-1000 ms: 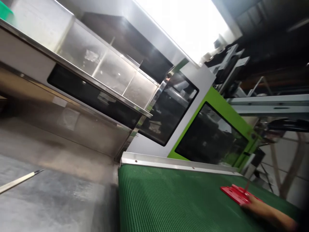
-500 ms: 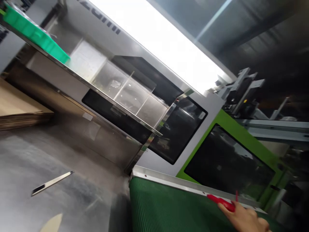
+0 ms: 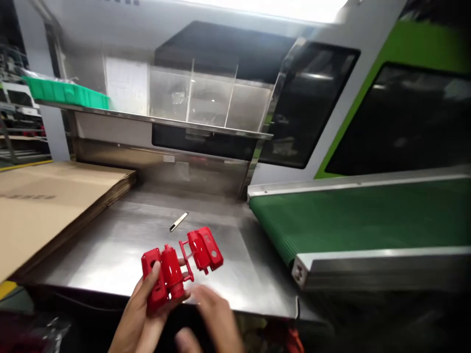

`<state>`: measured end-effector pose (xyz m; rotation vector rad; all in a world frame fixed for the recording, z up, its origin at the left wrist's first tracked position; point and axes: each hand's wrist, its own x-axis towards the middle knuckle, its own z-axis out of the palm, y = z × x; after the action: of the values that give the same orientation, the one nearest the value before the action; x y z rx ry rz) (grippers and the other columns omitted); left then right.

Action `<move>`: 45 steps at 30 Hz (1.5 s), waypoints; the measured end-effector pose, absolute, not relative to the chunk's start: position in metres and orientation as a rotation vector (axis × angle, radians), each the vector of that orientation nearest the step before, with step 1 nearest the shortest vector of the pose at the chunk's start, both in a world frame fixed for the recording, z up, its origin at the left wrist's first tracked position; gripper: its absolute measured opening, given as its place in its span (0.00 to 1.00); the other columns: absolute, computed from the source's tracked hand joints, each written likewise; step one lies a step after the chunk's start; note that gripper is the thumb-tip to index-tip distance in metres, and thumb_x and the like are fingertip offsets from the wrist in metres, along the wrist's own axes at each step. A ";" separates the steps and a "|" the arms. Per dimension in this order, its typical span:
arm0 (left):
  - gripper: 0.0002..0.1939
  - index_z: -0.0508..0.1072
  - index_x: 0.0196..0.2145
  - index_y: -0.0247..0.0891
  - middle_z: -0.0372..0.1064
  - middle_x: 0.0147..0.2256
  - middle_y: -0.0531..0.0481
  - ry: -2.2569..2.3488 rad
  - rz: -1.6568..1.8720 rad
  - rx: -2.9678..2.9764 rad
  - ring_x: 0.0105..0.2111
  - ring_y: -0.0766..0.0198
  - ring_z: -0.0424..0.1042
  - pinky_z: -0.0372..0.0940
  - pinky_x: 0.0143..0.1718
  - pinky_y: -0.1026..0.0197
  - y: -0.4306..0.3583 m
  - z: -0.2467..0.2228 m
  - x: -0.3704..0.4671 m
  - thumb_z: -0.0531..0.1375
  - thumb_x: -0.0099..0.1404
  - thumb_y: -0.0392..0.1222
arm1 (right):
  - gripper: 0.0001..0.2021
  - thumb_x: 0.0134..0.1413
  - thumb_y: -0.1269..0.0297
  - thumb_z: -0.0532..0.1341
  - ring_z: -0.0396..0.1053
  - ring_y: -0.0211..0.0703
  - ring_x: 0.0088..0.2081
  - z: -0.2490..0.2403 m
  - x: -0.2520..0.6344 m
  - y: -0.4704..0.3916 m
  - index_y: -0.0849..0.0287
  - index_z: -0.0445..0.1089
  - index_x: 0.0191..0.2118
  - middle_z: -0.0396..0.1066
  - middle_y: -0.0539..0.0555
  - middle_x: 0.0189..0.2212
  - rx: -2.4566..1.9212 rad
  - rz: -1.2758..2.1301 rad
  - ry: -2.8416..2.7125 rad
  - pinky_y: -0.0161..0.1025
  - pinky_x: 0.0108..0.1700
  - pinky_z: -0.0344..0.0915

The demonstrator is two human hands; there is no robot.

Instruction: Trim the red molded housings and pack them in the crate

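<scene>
My left hand (image 3: 145,301) is closed around a shiny red moulded plastic part (image 3: 172,269), its thumb lying over the left block. The part has a box-like block on the left, a rounded cylinder in the middle and, joined by a thin frame, a second block with a round hole on the right. My right hand (image 3: 217,311) is blurred just below and to the right of the part. Its thumb and fingers look apart, with nothing visible between them. A slim utility knife (image 3: 179,222) lies on the metal table (image 3: 235,289) beyond the part.
Stacked cardboard sheets (image 3: 55,196) cover the table's left side. A green conveyor belt (image 3: 360,215) with metal side rails stands at the right. Above the table's back runs a metal shelf (image 3: 172,121) with a green bin (image 3: 69,94). Behind is a large machine with dark windows (image 3: 309,103).
The view has levelled and turned down to the table. The red part, earlier in a hand over the conveyor, is now above the table in my left hand.
</scene>
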<state>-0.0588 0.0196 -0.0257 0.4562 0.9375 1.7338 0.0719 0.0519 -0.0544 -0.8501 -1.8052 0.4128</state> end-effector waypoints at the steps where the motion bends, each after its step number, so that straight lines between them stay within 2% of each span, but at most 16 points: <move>1: 0.23 0.65 0.55 0.36 0.74 0.47 0.39 0.952 1.733 0.402 0.43 0.47 0.75 0.73 0.33 0.50 0.012 -0.016 -0.067 0.60 0.64 0.44 | 0.19 0.54 0.55 0.61 0.67 0.46 0.46 -0.047 0.081 0.058 0.46 0.65 0.52 0.68 0.53 0.48 -0.907 0.655 -1.696 0.42 0.48 0.64; 4: 0.15 0.71 0.46 0.27 0.77 0.39 0.33 0.998 1.618 0.462 0.32 0.45 0.77 0.71 0.22 0.52 -0.002 0.007 -0.088 0.59 0.64 0.40 | 0.34 0.52 0.50 0.63 0.65 0.43 0.51 -0.015 0.110 0.081 0.50 0.51 0.62 0.58 0.57 0.58 -0.981 1.336 -1.392 0.42 0.52 0.63; 7: 0.10 0.73 0.42 0.28 0.78 0.34 0.36 1.045 1.606 0.481 0.27 0.52 0.77 0.72 0.23 0.55 -0.006 0.020 -0.101 0.59 0.62 0.34 | 0.30 0.53 0.53 0.62 0.71 0.49 0.46 0.018 0.116 0.088 0.61 0.60 0.58 0.67 0.65 0.51 -0.748 1.788 -1.463 0.49 0.46 0.69; 9: 0.08 0.74 0.39 0.30 0.78 0.32 0.40 1.055 1.616 0.455 0.26 0.57 0.77 0.74 0.26 0.59 -0.006 0.024 -0.106 0.61 0.60 0.31 | 0.24 0.54 0.57 0.62 0.74 0.48 0.40 0.033 0.111 0.084 0.64 0.66 0.53 0.72 0.64 0.44 -0.623 1.926 -1.479 0.47 0.41 0.71; 11: 0.06 0.75 0.37 0.31 0.79 0.32 0.41 0.987 1.596 0.451 0.26 0.57 0.77 0.75 0.28 0.58 -0.006 0.026 -0.110 0.62 0.60 0.32 | 0.21 0.54 0.61 0.63 0.75 0.44 0.37 0.042 0.107 0.076 0.64 0.67 0.52 0.74 0.62 0.41 -0.573 1.940 -1.451 0.43 0.40 0.72; 14: 0.08 0.75 0.40 0.34 0.79 0.37 0.40 0.801 1.534 0.479 0.33 0.49 0.79 0.76 0.33 0.45 -0.005 0.027 -0.112 0.59 0.63 0.37 | 0.19 0.57 0.63 0.61 0.75 0.41 0.35 0.050 0.107 0.066 0.65 0.67 0.52 0.75 0.62 0.40 -0.562 1.927 -1.367 0.38 0.37 0.73; 16: 0.10 0.75 0.42 0.34 0.78 0.40 0.38 0.712 1.489 0.472 0.36 0.43 0.78 0.75 0.32 0.40 -0.006 0.028 -0.112 0.58 0.65 0.38 | 0.18 0.59 0.63 0.59 0.75 0.40 0.36 0.054 0.109 0.062 0.65 0.66 0.53 0.74 0.62 0.42 -0.558 1.934 -1.283 0.37 0.38 0.73; 19: 0.15 0.73 0.48 0.28 0.76 0.42 0.31 0.663 1.450 0.376 0.40 0.39 0.76 0.76 0.34 0.42 -0.009 0.030 -0.111 0.56 0.66 0.37 | 0.18 0.60 0.63 0.58 0.75 0.40 0.39 0.058 0.110 0.058 0.64 0.65 0.53 0.74 0.62 0.45 -0.537 1.959 -1.143 0.35 0.39 0.73; 24: 0.26 0.63 0.57 0.18 0.73 0.44 0.22 0.635 1.468 0.137 0.44 0.39 0.74 0.76 0.39 0.51 -0.014 0.037 -0.108 0.50 0.70 0.44 | 0.19 0.62 0.59 0.56 0.74 0.33 0.32 0.054 0.108 0.060 0.67 0.65 0.53 0.76 0.56 0.36 -0.497 2.082 -0.951 0.28 0.35 0.72; 30: 0.31 0.52 0.62 0.18 0.70 0.49 0.24 0.495 1.562 0.108 0.55 0.34 0.64 0.71 0.48 0.43 -0.016 0.047 -0.100 0.49 0.70 0.46 | 0.20 0.65 0.60 0.51 0.75 0.39 0.38 0.048 0.103 0.067 0.73 0.66 0.50 0.76 0.62 0.39 -0.476 2.152 -0.770 0.33 0.43 0.73; 32: 0.30 0.54 0.61 0.18 0.71 0.46 0.25 0.465 1.594 0.118 0.55 0.34 0.63 0.70 0.49 0.39 -0.015 0.049 -0.095 0.49 0.70 0.45 | 0.20 0.65 0.60 0.51 0.75 0.38 0.37 0.045 0.101 0.072 0.74 0.66 0.49 0.76 0.62 0.39 -0.480 2.176 -0.701 0.31 0.42 0.73; 34: 0.26 0.61 0.57 0.17 0.73 0.43 0.26 0.454 1.626 0.149 0.55 0.35 0.64 0.68 0.50 0.36 -0.014 0.049 -0.089 0.48 0.71 0.44 | 0.20 0.65 0.59 0.50 0.75 0.37 0.35 0.039 0.101 0.078 0.73 0.66 0.49 0.76 0.61 0.38 -0.495 2.200 -0.638 0.29 0.40 0.73; 36: 0.22 0.70 0.47 0.19 0.74 0.41 0.28 0.432 1.647 0.196 0.53 0.38 0.67 0.65 0.52 0.35 -0.012 0.049 -0.082 0.47 0.71 0.43 | 0.21 0.65 0.57 0.48 0.75 0.36 0.35 0.032 0.100 0.085 0.73 0.66 0.48 0.76 0.61 0.37 -0.509 2.220 -0.575 0.28 0.37 0.73; 39: 0.24 0.74 0.35 0.24 0.74 0.39 0.33 0.373 1.653 0.257 0.50 0.44 0.70 0.62 0.56 0.35 -0.010 0.050 -0.070 0.46 0.72 0.46 | 0.21 0.66 0.55 0.46 0.74 0.32 0.31 0.019 0.099 0.096 0.69 0.68 0.43 0.76 0.56 0.32 -0.535 2.233 -0.462 0.26 0.31 0.73; 42: 0.26 0.75 0.34 0.27 0.74 0.37 0.39 0.331 1.634 0.317 0.46 0.50 0.72 0.60 0.58 0.38 -0.011 0.050 -0.062 0.44 0.72 0.48 | 0.19 0.64 0.54 0.50 0.73 0.30 0.27 0.007 0.098 0.104 0.67 0.68 0.38 0.74 0.51 0.28 -0.550 2.248 -0.366 0.25 0.27 0.71; 45: 0.25 0.75 0.38 0.28 0.74 0.41 0.39 0.326 1.605 0.369 0.48 0.51 0.71 0.60 0.59 0.41 -0.012 0.050 -0.059 0.43 0.72 0.48 | 0.17 0.62 0.55 0.54 0.72 0.29 0.26 -0.001 0.098 0.107 0.66 0.69 0.38 0.73 0.49 0.27 -0.547 2.269 -0.324 0.26 0.26 0.71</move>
<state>-0.0590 -0.0118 0.0500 0.3686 0.3262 1.6053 0.0975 0.1073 -0.0014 -0.5466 -0.3242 2.2690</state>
